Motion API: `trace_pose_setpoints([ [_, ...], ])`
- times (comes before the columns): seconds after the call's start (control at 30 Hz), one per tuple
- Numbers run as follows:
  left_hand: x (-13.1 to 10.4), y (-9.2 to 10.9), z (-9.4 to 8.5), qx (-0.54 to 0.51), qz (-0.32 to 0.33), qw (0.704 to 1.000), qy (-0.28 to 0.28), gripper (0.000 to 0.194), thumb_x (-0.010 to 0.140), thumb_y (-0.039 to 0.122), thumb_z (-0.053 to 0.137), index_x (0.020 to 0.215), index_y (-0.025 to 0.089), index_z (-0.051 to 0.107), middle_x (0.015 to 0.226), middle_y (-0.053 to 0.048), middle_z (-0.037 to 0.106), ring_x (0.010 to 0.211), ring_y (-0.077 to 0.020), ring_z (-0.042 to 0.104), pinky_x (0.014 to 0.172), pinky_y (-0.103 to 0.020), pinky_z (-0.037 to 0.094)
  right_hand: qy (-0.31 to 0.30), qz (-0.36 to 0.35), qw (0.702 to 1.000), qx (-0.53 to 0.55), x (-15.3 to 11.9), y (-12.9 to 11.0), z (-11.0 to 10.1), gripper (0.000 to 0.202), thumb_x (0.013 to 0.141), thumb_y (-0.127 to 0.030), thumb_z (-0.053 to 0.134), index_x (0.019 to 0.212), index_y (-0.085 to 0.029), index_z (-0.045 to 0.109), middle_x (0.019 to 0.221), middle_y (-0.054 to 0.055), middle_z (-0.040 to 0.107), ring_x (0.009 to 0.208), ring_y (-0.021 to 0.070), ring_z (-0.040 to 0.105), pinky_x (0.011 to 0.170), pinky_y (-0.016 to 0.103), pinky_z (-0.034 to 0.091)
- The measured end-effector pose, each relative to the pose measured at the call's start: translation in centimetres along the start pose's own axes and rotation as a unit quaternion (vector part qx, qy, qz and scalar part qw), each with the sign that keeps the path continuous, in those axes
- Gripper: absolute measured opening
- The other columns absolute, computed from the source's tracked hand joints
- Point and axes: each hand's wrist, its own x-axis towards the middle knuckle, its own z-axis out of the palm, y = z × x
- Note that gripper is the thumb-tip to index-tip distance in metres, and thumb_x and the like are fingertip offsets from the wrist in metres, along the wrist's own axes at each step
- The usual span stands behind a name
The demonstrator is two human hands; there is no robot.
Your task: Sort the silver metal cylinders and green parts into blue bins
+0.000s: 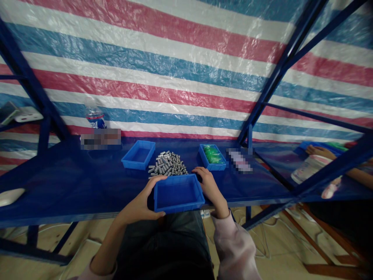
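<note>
An empty blue tray point(178, 193) is at the table's front edge, between my hands. My left hand point(144, 202) grips its left side, thumb at the near corner and fingers at the far one. My right hand point(208, 186) is beside the tray's right side, its fingers bent and apart, with nothing visible in them. Just beyond the tray lies a pile of small metal cylinders point(169, 163). A second empty blue tray point(138, 155) sits left of the pile. To the right, another blue tray point(218, 167) holds green plastic-wrapped items point(212, 154).
A plastic bottle point(96, 118) stands at the back left of the blue table point(87, 182). A white object point(11, 196) lies at the far left. Blue frame posts point(269, 83) rise behind. At the right, another person's hand point(320, 151) is near a clear container point(309, 169).
</note>
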Motion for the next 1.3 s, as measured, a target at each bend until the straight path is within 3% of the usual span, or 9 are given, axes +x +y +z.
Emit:
trace_pose_setpoints([
  [0.43, 0.0, -0.2, 0.0, -0.002, 0.005, 1.000, 0.000, 0.091, 0.069, 0.036, 0.075, 0.143, 0.028, 0.022, 0.148, -0.009, 0.029, 0.136, -0.0339, 0.031, 0.113, -0.049, 0.027, 0.006, -0.002, 1.000, -0.006, -0.1, -0.1, 0.0, 0.028, 0.083, -0.014, 0.056, 0.110, -0.020, 0.063, 0.118, 0.011, 0.062, 0.109, 0.0245, 0.057, 0.093, 0.041, 0.042],
  [1.0, 0.0, -0.1, 0.1, -0.007, -0.001, 1.000, 0.003, 0.092, 0.068, 0.030, 0.075, 0.143, 0.028, 0.021, 0.148, -0.009, 0.030, 0.135, -0.0341, 0.033, 0.113, -0.049, 0.028, 0.004, -0.007, 1.000, -0.009, 0.1, 0.6, 0.4, 0.027, 0.084, -0.016, 0.057, 0.110, -0.021, 0.065, 0.118, 0.010, 0.062, 0.109, 0.0242, 0.056, 0.092, 0.040, 0.043],
  [1.3, 0.1, 0.9, -0.3, -0.005, -0.018, 1.000, -0.012, 0.089, 0.069, 0.029, 0.074, 0.142, 0.027, 0.022, 0.148, -0.009, 0.030, 0.136, -0.0333, 0.031, 0.114, -0.049, 0.026, -0.007, -0.005, 1.000, -0.021, 0.0, 0.8, 0.5, 0.027, 0.086, -0.017, 0.057, 0.110, -0.023, 0.068, 0.120, 0.011, 0.060, 0.111, 0.0256, 0.055, 0.094, 0.041, 0.042],
])
